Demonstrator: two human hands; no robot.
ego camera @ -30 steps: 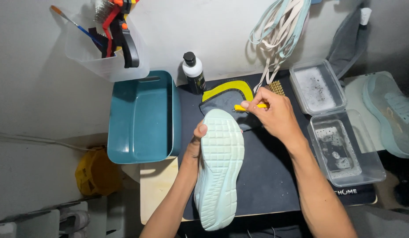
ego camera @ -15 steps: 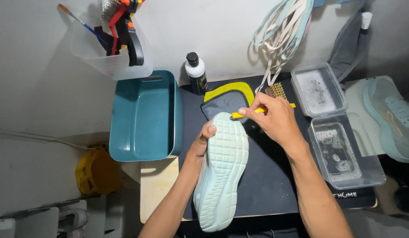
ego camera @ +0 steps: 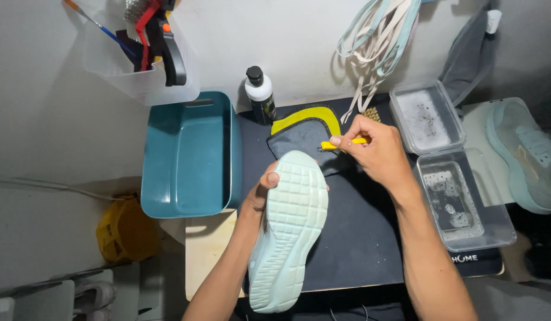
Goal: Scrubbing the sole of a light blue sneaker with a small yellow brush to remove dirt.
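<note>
Pale mint rubber, the grooved sole of the sneaker point(ego camera: 290, 232) faces up over the middle of the dark mat point(ego camera: 358, 238), toe pointing far. The left hand point(ego camera: 260, 199) wraps the shoe's left side near the toe, thumb pressed on the tread edge, holding it sole-up. The right hand point(ego camera: 373, 148) pinches a thin yellow pick-like tool point(ego camera: 340, 144) between thumb and fingers, its tip just beyond the toe.

To work the tread well, the left hand's clasp should stay firm so the shoe cannot rock, and the tool tip is best run along each groove at a shallow angle, dragging outward rather than digging into the rubber.

Just beyond the toe lies a grey cloth with a yellow border point(ego camera: 305, 134); a black bottle with a white shoulder point(ego camera: 260, 95) stands beside it. A teal plastic tub point(ego camera: 189, 154) sits left on the counter. Right are two clear trays of soapy water point(ego camera: 459, 196) and a second mint sneaker point(ego camera: 528, 154). Laces point(ego camera: 376, 41) hang on the far wall.
</note>
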